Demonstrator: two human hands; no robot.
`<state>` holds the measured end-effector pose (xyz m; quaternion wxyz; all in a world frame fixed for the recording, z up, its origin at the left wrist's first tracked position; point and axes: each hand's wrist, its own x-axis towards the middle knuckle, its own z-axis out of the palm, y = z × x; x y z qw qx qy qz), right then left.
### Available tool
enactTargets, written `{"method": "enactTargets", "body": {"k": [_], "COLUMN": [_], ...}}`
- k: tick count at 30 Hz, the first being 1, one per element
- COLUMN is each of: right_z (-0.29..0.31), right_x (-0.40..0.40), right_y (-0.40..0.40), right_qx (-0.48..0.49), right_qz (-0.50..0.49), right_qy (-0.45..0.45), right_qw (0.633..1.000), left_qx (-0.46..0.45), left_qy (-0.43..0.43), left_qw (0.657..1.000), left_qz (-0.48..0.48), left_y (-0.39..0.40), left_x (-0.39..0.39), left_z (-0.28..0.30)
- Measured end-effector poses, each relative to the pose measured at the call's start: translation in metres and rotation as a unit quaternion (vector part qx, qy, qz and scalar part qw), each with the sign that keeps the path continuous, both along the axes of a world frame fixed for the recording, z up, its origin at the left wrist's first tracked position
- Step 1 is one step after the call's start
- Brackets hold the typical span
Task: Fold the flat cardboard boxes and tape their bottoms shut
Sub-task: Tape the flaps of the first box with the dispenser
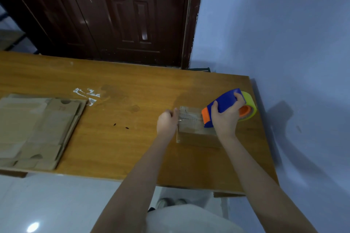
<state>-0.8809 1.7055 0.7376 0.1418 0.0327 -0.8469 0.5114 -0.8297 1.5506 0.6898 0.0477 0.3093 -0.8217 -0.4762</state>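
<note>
A small folded cardboard box [197, 134] stands on the right part of the wooden table [123, 119]. A strip of clear tape [189, 116] runs across its top face. My left hand [167, 122] presses against the box's left edge, fingers curled on the tape end. My right hand [226, 117] grips a blue and orange tape dispenser [223, 106] with a yellow-green roll, set at the box's right edge. A stack of flat cardboard boxes [37, 130] lies at the table's left.
A dark wooden door [113, 15] rises behind the table, and a pale blue wall [284, 34] runs close along the table's right edge. White tape scraps [87, 93] stick to the tabletop near the stack. The white floor [56, 204] lies below the near edge.
</note>
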Motion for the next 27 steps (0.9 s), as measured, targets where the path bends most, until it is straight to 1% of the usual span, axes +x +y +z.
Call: {"method": "enactTargets", "body": {"k": [4, 9, 12, 16, 18, 20, 21, 23, 24, 25, 26, 27], "right_z": [-0.001, 0.005, 0.005, 0.002, 0.001, 0.000, 0.000, -0.001, -0.002, -0.002, -0.002, -0.001], "right_x": [0.003, 0.009, 0.012, 0.011, 0.013, 0.014, 0.015, 0.014, 0.013, 0.013, 0.013, 0.013], "right_y": [-0.005, -0.010, -0.011, -0.006, -0.006, -0.006, -0.006, -0.005, -0.004, -0.003, -0.003, -0.004], "right_qx": [0.079, 0.124, 0.113, 0.058, 0.043, 0.038, 0.034, 0.026, 0.022, 0.021, 0.020, 0.021], "right_qz": [0.031, 0.050, 0.051, 0.020, 0.020, 0.021, 0.021, 0.019, 0.019, 0.019, 0.019, 0.020], "right_qy": [0.034, 0.039, 0.033, -0.005, -0.019, -0.018, -0.019, -0.024, -0.026, -0.027, -0.028, -0.031], "right_qw": [0.996, 0.990, 0.992, 0.998, 0.999, 0.999, 0.999, 0.999, 0.999, 0.999, 0.999, 0.999], "left_qx": [-0.097, -0.223, -0.260, -0.262, -0.236, -0.178, -0.132, 0.004, 0.073, 0.113, 0.129, 0.118], "left_qy": [-0.043, -0.107, -0.133, -0.175, -0.193, -0.218, -0.232, -0.243, -0.235, -0.220, -0.199, -0.162], "left_qw": [0.994, 0.967, 0.955, 0.948, 0.951, 0.958, 0.962, 0.969, 0.969, 0.969, 0.971, 0.978], "left_qz": [-0.027, -0.052, -0.048, -0.050, -0.050, -0.049, -0.049, -0.034, -0.017, 0.003, 0.028, 0.054], "left_y": [-0.002, 0.002, 0.009, 0.013, 0.015, 0.012, 0.008, -0.001, -0.003, -0.001, 0.003, 0.007], "left_x": [-0.001, -0.001, -0.003, -0.004, -0.007, -0.007, -0.007, -0.006, -0.003, 0.001, 0.005, 0.008], "left_z": [-0.005, -0.004, -0.002, 0.000, 0.003, 0.001, -0.005, -0.022, -0.030, -0.033, -0.034, -0.033]}}
